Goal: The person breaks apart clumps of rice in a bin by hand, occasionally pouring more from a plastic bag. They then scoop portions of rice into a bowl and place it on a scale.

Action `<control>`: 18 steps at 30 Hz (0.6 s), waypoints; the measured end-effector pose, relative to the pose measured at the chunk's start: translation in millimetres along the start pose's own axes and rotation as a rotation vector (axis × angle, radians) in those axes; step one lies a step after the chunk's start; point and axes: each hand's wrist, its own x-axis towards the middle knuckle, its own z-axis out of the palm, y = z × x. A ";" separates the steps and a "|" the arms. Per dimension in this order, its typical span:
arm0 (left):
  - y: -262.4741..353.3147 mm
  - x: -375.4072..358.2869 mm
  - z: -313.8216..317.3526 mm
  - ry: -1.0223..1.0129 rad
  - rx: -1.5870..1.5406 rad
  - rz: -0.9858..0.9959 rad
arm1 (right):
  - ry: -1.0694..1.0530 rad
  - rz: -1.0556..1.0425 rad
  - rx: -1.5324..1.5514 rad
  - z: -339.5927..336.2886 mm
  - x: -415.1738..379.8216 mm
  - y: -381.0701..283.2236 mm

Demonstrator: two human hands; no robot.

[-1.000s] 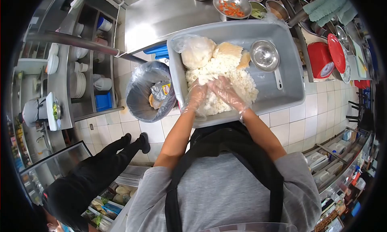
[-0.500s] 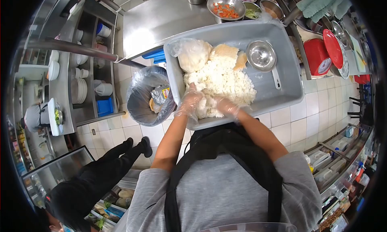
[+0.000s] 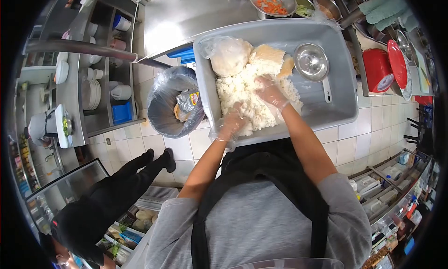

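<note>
White cooked rice lies in a loose, clumpy heap in a large grey plastic tub. My left hand, in a clear plastic glove, rests against the near left part of the heap, its fingers outstretched and their tips partly sunk in rice. Similarly gloved, my right hand lies on the upper middle of the rice, fingers stretched forward and partly buried. Behind the heap sit a knotted clear bag of rice and browned slabs of rice. A metal bowl stands at the tub's right.
A white-handled utensil lies below the bowl. Left of the tub stands a lined bin with wrappers. Bowls of cut vegetables, one with carrots, line the steel counter. A red scale is at right; another person is at lower left.
My right hand has moved forward from the near edge of the rice to its upper middle. My left hand has shifted slightly back and right. The camera view has shifted a little.
</note>
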 end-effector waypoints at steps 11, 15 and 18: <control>60.3 -7.6 -44.3 -0.007 -0.630 -0.016 | -0.412 0.666 1.073 -2.2 -30.5 -11.4; 54.3 9.3 -19.7 0.097 -0.887 -0.080 | -0.213 0.543 1.075 -16.7 -28.5 -25.4; 64.4 23.0 -26.2 0.247 -0.855 -0.230 | -0.061 0.383 0.745 -21.4 -18.0 -46.2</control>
